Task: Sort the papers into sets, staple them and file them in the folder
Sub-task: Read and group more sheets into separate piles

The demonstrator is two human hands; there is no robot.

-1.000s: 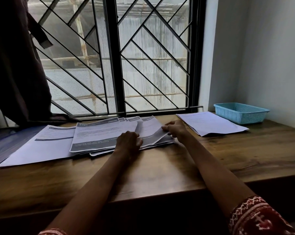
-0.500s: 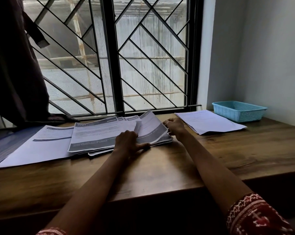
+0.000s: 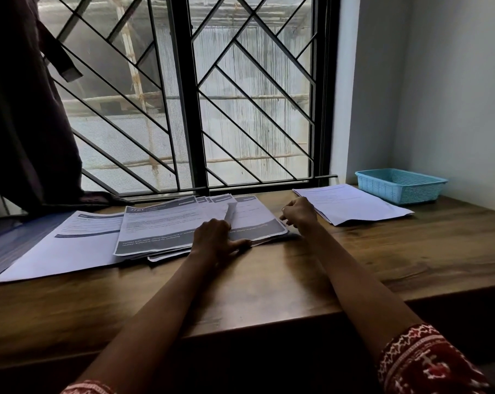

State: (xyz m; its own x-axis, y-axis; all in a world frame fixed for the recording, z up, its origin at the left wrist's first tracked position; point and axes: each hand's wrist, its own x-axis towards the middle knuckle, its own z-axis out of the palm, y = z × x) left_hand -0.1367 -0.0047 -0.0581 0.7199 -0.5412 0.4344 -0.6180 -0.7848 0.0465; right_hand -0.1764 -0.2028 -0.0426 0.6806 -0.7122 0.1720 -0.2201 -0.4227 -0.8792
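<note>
Fanned papers (image 3: 183, 226) sit mid-desk (image 3: 411, 251) by the back edge, overlapping a sheet (image 3: 70, 245) to their left; a separate stack (image 3: 351, 203) lies right, with the basket (image 3: 399, 186) in the back-right corner.

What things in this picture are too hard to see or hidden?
All in the head view:
- Words on the fanned papers: too small and blurry to read.
- Inside the blue basket: its wall hides the bottom.
- Sheets under the left hand: covered by the hand.
- Right hand fingers: curled, so a grip cannot be told.
- Stapler and folder: not visible anywhere.
- Left papers: cut off by the picture edge.
</note>
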